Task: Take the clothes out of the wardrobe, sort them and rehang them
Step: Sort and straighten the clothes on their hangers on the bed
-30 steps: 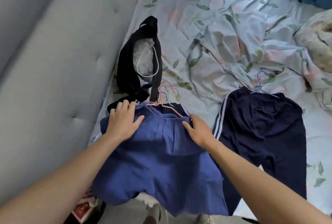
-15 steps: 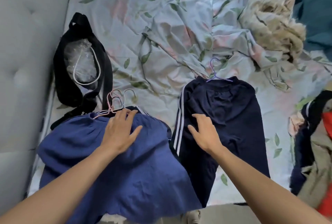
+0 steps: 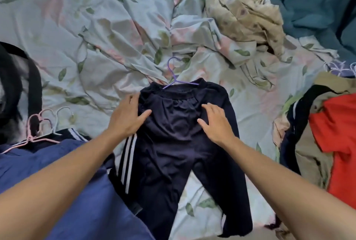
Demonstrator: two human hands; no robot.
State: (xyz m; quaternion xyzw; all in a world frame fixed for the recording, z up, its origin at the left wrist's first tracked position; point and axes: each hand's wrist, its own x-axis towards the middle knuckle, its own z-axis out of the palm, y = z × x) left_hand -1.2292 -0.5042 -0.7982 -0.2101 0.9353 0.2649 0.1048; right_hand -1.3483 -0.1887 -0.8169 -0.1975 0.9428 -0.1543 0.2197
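Head view looks down on a bed (image 3: 77, 28) covered by a rumpled sheet printed with leaves. Dark navy trousers (image 3: 179, 143) with white side stripes lie flat on it, waistband away from the person, hung on a purple hanger (image 3: 174, 78) whose hook points up the bed. Both hands rest flat on the trousers near the waistband: the left hand (image 3: 127, 116) at the striped edge, the right hand (image 3: 216, 122) on the other side. Each grip is wide, fingers spread and straight, pinching nothing. Just left of the trousers lies a blue garment (image 3: 57, 182) under the left forearm, with pink and white hangers (image 3: 44, 128) at its top. A heap of clothes, including a red top (image 3: 337, 134), sits at the right edge, and a crumpled beige cloth (image 3: 244, 12) lies further up the bed.
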